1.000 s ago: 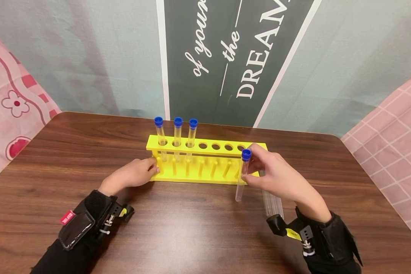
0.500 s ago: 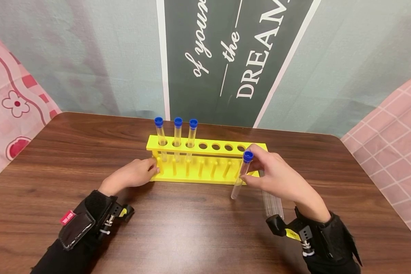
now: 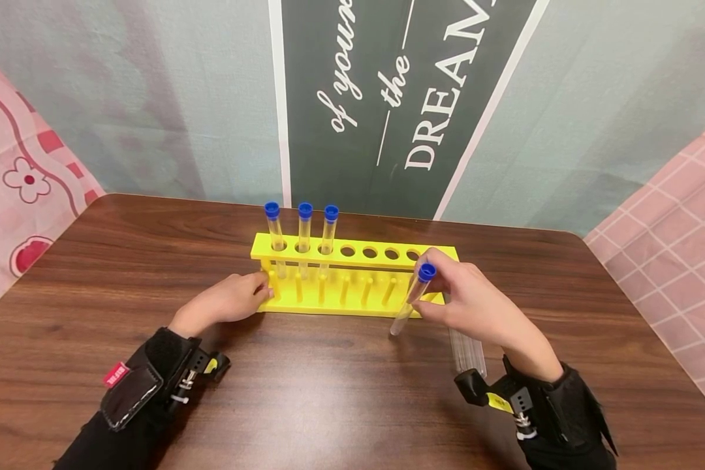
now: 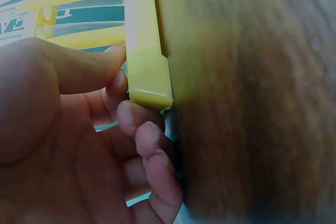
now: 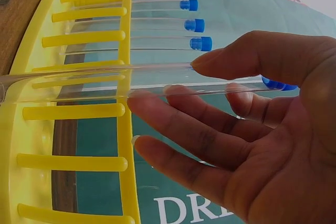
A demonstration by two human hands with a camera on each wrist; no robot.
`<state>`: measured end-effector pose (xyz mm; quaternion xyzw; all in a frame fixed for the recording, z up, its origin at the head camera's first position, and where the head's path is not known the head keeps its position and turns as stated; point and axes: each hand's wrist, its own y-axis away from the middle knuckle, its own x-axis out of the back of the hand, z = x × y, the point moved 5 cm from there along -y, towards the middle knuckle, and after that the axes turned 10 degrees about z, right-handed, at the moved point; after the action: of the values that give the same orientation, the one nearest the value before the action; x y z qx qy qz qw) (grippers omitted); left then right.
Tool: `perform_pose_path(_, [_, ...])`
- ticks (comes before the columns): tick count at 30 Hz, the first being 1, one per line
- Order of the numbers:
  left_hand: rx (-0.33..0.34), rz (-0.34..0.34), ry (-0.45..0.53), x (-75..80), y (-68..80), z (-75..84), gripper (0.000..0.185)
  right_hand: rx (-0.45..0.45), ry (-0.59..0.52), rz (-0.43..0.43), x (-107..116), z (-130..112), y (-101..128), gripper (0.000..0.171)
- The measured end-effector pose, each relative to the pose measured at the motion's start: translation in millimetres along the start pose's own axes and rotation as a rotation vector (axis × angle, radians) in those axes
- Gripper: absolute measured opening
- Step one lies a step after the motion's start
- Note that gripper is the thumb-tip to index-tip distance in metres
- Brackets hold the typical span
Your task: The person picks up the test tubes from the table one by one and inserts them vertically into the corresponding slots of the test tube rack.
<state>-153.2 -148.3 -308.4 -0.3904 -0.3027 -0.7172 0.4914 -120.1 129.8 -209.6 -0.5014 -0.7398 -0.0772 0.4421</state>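
A yellow test tube rack (image 3: pixel 352 305) stands on the table with three blue-capped test tubes (image 3: pixel 305 228) upright in its leftmost holes. My left hand (image 3: pixel 232 298) grips the left end of the rack's base; in the left wrist view the thumb and fingers (image 4: pixel 149 140) close about the yellow base corner. My right hand (image 3: pixel 470 297) pinches a clear test tube (image 3: pixel 404 316) with a blue cap in front of the rack's right end. That tube tilts, cap up to the right and bottom toward the lower left. The right wrist view shows thumb and fingertips (image 5: pixel 202 65) against its clear wall.
A stack of clear tubes or a clear case (image 3: pixel 469 352) lies on the wooden table (image 3: pixel 317 391) right of the rack, partly under the right wrist. Behind the table hangs a lettered curtain (image 3: pixel 388 98). The rack's middle and right holes (image 3: pixel 370 252) hold no tubes.
The tube in my right hand has tilted: its bottom swung left and slightly up, its cap shifted a little right and down. The left hand and rack have stayed put.
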Motion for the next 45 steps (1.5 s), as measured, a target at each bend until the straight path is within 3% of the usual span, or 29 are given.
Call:
perform_pose_path(22, [0.011,0.015,0.003,0.1,0.1,0.7,0.02,-0.046,-0.034,-0.023,-4.9,-5.8,-6.9,0.028])
perform_pose_path(45, [-0.007,0.024,0.004,0.3,0.4,1.1,0.017,-0.013,-0.021,-0.042,-22.9,-13.3,-27.2,0.027])
